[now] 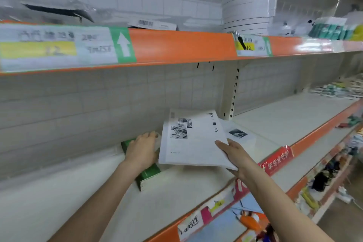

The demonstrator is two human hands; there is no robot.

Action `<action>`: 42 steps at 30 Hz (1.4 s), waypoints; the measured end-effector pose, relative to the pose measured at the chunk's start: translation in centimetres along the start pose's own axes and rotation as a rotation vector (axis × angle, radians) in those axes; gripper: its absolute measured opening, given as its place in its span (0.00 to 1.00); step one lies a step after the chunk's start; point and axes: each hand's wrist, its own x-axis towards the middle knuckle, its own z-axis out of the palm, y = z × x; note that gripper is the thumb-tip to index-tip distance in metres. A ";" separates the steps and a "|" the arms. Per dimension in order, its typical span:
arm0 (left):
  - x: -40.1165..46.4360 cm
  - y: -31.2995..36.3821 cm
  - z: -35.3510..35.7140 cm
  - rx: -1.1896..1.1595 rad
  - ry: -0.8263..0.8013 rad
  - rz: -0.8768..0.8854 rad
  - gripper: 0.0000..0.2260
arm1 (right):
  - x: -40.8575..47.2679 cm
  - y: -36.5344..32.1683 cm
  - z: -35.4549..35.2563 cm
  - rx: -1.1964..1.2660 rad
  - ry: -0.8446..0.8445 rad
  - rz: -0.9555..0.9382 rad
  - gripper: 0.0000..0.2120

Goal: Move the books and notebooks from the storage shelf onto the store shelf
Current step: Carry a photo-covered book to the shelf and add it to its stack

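Head view: left hand (141, 148) rests flat on green book (147, 176), fingers relaxed; right hand (234, 156) grips white notebook (191, 139) edge above store shelf (284, 118).

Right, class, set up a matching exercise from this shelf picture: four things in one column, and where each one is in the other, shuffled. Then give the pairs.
Things:
1. green book
2. white notebook
3. stack of white plates
4. red banner

Places:
A. on the upper shelf, right of the arrow label
B. hanging on the front edge of the shelf
C. lying on the shelf under the left hand
D. gripped at its right corner by the right hand, tilted above the shelf

Pairs: 1-C, 2-D, 3-A, 4-B
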 end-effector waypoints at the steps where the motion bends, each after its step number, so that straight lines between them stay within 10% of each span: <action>1: 0.7 0.6 0.3 0.002 0.006 -0.015 0.23 | 1.1 -0.4 -0.8 -0.002 -0.018 0.007 0.09; 36: 7.0 17.6 7.2 0.060 0.013 -0.549 0.17 | 19.2 -6.2 -15.5 -0.505 -0.436 0.163 0.05; 42: 6.8 17.7 8.2 0.078 -0.007 -0.549 0.19 | 20.4 -5.1 -14.7 -0.582 -0.438 0.165 0.22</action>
